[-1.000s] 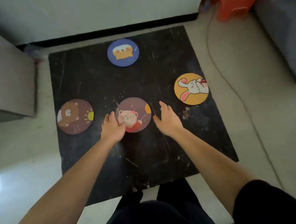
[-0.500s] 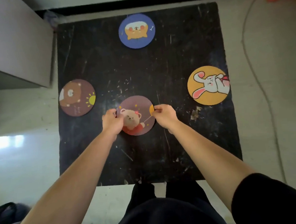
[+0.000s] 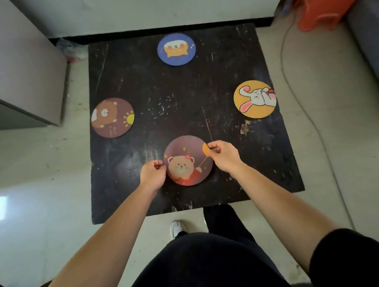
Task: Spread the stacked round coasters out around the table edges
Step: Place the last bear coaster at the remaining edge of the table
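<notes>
Both hands pinch the teddy-bear coaster [image 3: 188, 161] by its rim: left grip [image 3: 153, 173] on the left edge, right grip [image 3: 223, 154] at upper right. It seems to lie flat near the black counter's [image 3: 159, 96] near edge. Blue coaster [image 3: 176, 49] far, brown coaster [image 3: 112, 117] left, yellow rabbit coaster [image 3: 255, 99] right.

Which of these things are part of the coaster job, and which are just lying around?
Job: blue coaster, yellow rabbit coaster, brown bear coaster, teddy coaster pinched by left hand and right hand, black table.
Lying around: orange stool, floor cable, grey cabinet.
</notes>
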A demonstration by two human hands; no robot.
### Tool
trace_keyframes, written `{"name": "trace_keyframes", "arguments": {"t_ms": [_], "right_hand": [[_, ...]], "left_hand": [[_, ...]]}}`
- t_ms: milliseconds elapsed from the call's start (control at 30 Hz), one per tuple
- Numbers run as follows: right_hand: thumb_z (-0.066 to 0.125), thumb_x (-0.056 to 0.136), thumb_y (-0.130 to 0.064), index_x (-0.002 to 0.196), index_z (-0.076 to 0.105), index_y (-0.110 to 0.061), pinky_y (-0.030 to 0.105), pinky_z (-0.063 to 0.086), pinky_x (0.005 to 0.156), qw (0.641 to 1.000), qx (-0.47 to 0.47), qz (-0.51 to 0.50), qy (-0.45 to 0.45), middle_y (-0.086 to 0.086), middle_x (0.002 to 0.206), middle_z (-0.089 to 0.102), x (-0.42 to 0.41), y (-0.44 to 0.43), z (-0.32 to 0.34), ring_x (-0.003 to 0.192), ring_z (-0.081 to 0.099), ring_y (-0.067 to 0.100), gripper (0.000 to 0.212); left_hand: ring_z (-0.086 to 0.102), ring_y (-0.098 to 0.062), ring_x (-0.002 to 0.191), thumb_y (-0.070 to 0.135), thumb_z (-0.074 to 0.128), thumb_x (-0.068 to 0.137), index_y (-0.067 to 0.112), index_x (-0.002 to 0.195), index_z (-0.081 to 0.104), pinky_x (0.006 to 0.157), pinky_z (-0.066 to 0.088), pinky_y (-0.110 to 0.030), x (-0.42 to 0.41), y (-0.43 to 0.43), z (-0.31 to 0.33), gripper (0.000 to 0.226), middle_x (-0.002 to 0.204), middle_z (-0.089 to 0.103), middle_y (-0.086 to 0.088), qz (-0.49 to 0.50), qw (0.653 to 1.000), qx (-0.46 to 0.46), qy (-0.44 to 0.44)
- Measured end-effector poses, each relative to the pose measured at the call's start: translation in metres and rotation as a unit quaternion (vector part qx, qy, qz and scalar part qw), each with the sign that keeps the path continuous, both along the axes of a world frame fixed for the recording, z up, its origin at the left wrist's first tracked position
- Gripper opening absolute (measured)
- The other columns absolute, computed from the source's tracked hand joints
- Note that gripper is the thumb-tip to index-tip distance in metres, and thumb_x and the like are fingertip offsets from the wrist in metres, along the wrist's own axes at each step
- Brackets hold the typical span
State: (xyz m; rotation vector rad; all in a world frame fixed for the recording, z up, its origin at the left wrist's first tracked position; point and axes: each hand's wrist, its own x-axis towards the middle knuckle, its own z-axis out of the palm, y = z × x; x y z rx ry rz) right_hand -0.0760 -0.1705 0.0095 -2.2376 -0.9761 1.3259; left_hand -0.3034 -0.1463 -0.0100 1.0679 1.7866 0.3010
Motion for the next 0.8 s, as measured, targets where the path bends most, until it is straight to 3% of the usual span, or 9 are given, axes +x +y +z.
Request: {"name": "trace_keyframes", "arguments": {"t_ms": [167,267,433,600,733,800], "right_hand": [[0.063,0.094,-0.032,0.121,0.066,-0.025,0.025,0.042,0.076,0.999,-0.034,0.009,-0.012,-0.004,0.110,0.071,-0.008,-0.030,-0.016,0.096,0.061,0.013,0.028],[0.058,0.097,-0.025,0.126,0.064,-0.024,0.025,0.041,0.075,0.998,-0.049,0.017,-0.029,-0.001,0.117,0.070,-0.011,-0.043,-0.026,0.103,0.062,0.017,0.030],[0.060,0.096,-0.029,0.129,0.062,-0.023,0.024,0.043,0.074,0.996,-0.057,0.041,-0.049,-0.001,0.113,0.071,-0.015,-0.060,-0.034,0.105,0.064,0.019,0.033],[0.056,0.096,-0.018,0.131,0.060,-0.028,0.030,0.050,0.075,0.992,-0.038,0.083,-0.086,0.006,0.116,0.063,-0.016,-0.074,-0.038,0.099,0.064,0.026,0.036],[0.051,0.095,-0.011,0.129,0.060,-0.028,0.036,0.054,0.077,0.987,-0.022,0.125,-0.102,0.010,0.115,0.056,-0.017,-0.080,-0.040,0.090,0.063,0.029,0.038],[0.050,0.096,-0.011,0.131,0.057,-0.024,0.038,0.055,0.080,0.987,-0.018,0.130,-0.094,0.011,0.121,0.056,-0.015,-0.078,-0.037,0.094,0.064,0.029,0.038]], "left_hand": [[0.063,-0.027,0.077,0.019,0.065,0.088,0.010,0.095,0.069,0.075,0.052,-0.037,-0.008,-0.034,-0.018,0.012,0.097,0.074,-0.019,-0.016,0.999,-0.044,0.005],[0.068,-0.028,0.085,0.022,0.067,0.086,0.012,0.098,0.069,0.081,0.055,-0.039,-0.009,-0.048,-0.025,0.015,0.095,0.074,-0.014,-0.023,0.998,-0.054,0.021],[0.064,-0.020,0.083,0.031,0.068,0.087,0.018,0.097,0.064,0.067,0.045,-0.030,-0.013,-0.059,-0.028,0.017,0.079,0.063,0.008,-0.053,0.995,-0.052,0.062],[0.064,-0.023,0.088,0.031,0.065,0.090,0.015,0.103,0.066,0.078,0.052,-0.037,-0.016,-0.067,-0.031,0.021,0.090,0.068,-0.001,-0.087,0.992,-0.044,0.085],[0.061,-0.020,0.086,0.027,0.059,0.093,0.014,0.107,0.065,0.072,0.044,-0.032,-0.015,-0.071,-0.029,0.020,0.091,0.067,0.002,-0.119,0.988,-0.033,0.096],[0.064,-0.018,0.082,0.026,0.057,0.093,0.014,0.107,0.065,0.068,0.045,-0.032,-0.013,-0.071,-0.026,0.020,0.085,0.065,0.005,-0.127,0.987,-0.026,0.091]]}}
